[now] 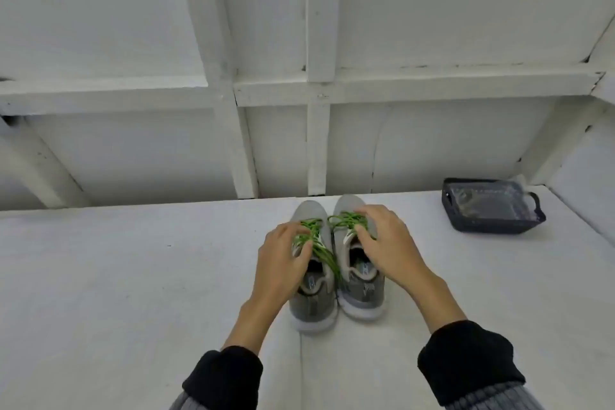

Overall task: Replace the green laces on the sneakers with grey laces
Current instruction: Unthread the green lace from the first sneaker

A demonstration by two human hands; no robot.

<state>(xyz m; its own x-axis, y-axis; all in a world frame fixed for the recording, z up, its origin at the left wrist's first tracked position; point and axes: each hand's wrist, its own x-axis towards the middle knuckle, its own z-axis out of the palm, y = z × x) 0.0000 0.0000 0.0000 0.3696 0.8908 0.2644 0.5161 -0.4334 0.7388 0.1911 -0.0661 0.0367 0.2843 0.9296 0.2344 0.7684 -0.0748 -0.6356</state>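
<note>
Head view: the sneakers (336, 263) are set side by side on the counter (133, 276), green laces (319, 243) unremoved. Under the left hand (283, 260) and right hand (386, 243) – fingers spread, nothing clamped – unlacing is judged next; a basket (492, 210) sits beyond the right hand

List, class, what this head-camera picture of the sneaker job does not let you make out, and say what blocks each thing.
- Grey laces: none visible in the head view; the dark basket has a shiny film over it that hides what is inside.
- Left hand grip: fingers cover the left sneaker's green laces, so any pinch is unclear.
- Right hand: it hides part of the right sneaker's lacing.
- Insole print: too small.
</note>
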